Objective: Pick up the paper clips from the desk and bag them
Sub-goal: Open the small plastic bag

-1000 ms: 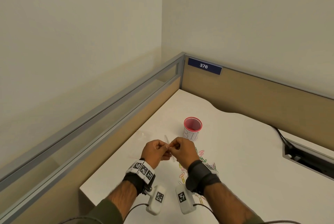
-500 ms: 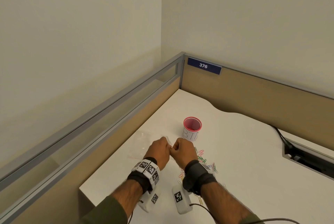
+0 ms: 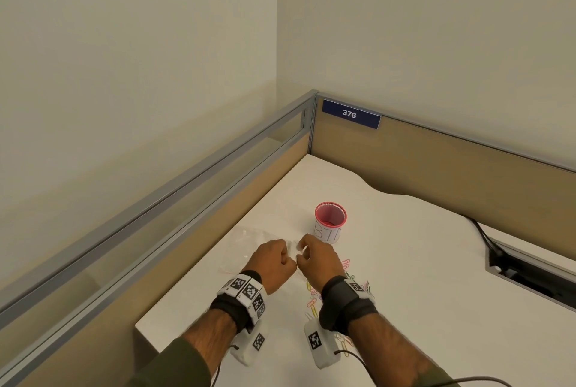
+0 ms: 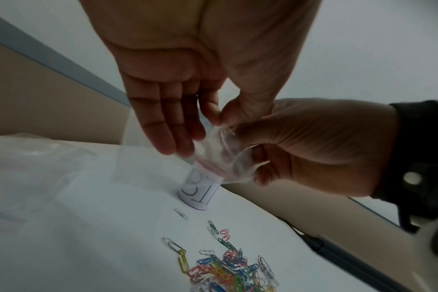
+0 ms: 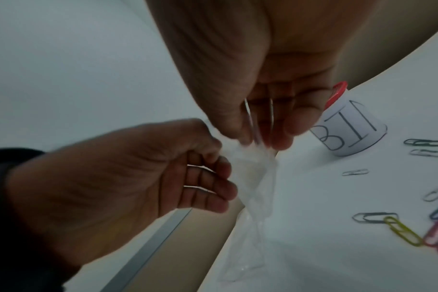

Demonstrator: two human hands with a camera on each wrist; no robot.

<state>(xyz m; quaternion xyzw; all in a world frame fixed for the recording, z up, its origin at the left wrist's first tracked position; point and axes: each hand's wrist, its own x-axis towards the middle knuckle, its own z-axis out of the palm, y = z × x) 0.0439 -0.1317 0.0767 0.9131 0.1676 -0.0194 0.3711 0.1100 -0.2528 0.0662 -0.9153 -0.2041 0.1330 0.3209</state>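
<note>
Beige partitions wall off the corner of this white desk, and both my hands work above it. My left hand and right hand each have fingers clamped on the mouth of the clear bag — thin, limp, slippery film, best pinched at its lip. Light, stiff paper clips lie heaped toward the near edge, beside the red-rimmed cup.
</note>
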